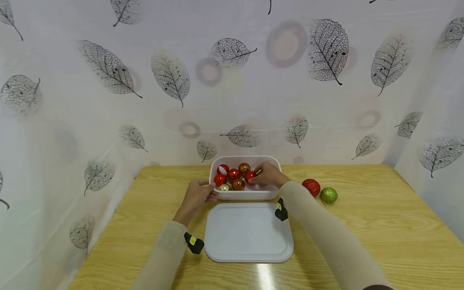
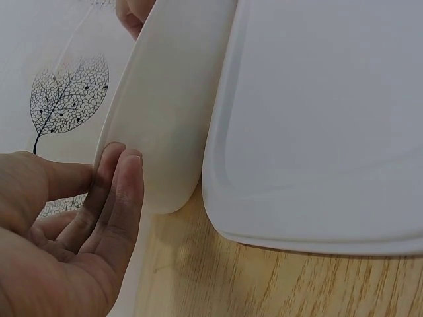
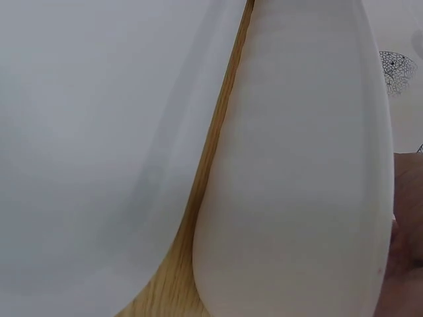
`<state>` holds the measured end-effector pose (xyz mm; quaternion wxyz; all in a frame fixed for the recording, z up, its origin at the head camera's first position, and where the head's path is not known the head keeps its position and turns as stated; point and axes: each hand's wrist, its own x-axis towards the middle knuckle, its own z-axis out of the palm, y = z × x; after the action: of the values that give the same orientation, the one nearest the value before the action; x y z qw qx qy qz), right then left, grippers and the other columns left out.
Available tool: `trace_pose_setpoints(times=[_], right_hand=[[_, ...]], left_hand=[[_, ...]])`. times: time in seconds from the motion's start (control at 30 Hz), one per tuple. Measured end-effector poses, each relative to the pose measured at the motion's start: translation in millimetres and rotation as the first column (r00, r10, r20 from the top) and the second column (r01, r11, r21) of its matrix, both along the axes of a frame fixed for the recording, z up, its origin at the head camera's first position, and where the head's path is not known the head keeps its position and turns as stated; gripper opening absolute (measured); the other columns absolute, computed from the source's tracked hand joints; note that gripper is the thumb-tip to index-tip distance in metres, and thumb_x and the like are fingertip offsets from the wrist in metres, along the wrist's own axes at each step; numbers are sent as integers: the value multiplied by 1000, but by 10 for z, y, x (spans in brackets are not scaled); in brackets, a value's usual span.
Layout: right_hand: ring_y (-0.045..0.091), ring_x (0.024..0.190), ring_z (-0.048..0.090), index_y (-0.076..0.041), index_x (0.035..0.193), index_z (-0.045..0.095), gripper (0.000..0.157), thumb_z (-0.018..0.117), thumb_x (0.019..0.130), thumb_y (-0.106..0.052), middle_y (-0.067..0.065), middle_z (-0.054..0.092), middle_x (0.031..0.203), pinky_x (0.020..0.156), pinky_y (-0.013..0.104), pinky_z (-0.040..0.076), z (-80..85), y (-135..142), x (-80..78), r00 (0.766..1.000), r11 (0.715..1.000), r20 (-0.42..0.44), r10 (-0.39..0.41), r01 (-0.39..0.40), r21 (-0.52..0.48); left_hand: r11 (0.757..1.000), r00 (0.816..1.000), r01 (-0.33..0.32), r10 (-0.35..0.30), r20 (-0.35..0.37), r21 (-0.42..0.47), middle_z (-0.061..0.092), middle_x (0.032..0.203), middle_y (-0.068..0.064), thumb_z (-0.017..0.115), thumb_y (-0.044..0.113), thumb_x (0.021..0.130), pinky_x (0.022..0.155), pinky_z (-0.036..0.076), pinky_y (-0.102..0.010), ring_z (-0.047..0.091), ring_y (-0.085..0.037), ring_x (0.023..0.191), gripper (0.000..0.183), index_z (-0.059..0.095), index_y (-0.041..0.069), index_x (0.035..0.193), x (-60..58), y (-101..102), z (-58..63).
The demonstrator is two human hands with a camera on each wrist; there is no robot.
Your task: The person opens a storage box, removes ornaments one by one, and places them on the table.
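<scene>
A white plastic box (image 1: 250, 195) holds several shiny Christmas balls: red ones (image 1: 219, 179), copper ones (image 1: 238, 185), a gold one (image 1: 224, 187) and a red-and-white one (image 1: 222, 169). At its front left corner my left hand (image 1: 195, 197) pinches the rim, thumb over the top and fingers against the outer wall, as the left wrist view shows. My right hand (image 1: 270, 175) reaches in over the right side, fingertips around a red ball (image 1: 249, 177). In the right wrist view the box wall hides most of that hand (image 3: 408, 244).
Just in front of the box lies a white lid (image 1: 249, 231), flat on the wooden table (image 1: 369, 225). Right of the box, beside my right forearm, sit a red ball (image 1: 311, 187) and a green glittery ball (image 1: 328, 195). A leaf-patterned curtain (image 1: 250, 100) hangs behind the table.
</scene>
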<state>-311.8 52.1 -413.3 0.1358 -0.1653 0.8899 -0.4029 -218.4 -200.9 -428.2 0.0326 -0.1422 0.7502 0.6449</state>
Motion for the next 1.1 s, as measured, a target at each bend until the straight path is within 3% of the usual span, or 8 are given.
trace_pose_setpoints(times=[0.13,0.33,0.67,1.1], right_hand=[[27,75,71,10,107,71,32,82,85,-11,18,74,94,67,30,62,9,-16,11,1000,1000,9,-2,2,7],[26,74,71,9,107,70,31,81,86,-12,16,74,94,71,35,63,25,-16,23,1000,1000,22,-5,4,20],[31,79,72,8,101,72,27,81,85,-11,16,73,90,70,34,64,31,23,3,1000,1000,17,10,-10,-13],[41,98,69,10,118,67,33,74,92,-11,22,72,105,83,46,63,289,222,24,998,997,47,45,-42,-61]], left_hand=[[1000,1000,5,-5,-4,3,73,83,-16,62,9,101,67,64,-32,71,-17,65,39,56,-12,134,3,2,-2],[1000,1000,10,-9,-19,10,72,82,-16,62,8,101,67,64,-32,71,-17,65,39,56,-12,133,9,1,-8],[1000,1000,5,-5,-23,8,72,81,-16,61,8,101,69,65,-34,71,-18,65,38,56,-12,133,12,12,3],[1000,1000,5,-5,-9,7,72,81,-16,62,8,100,76,64,-41,72,-18,66,40,54,-13,134,8,10,0]])
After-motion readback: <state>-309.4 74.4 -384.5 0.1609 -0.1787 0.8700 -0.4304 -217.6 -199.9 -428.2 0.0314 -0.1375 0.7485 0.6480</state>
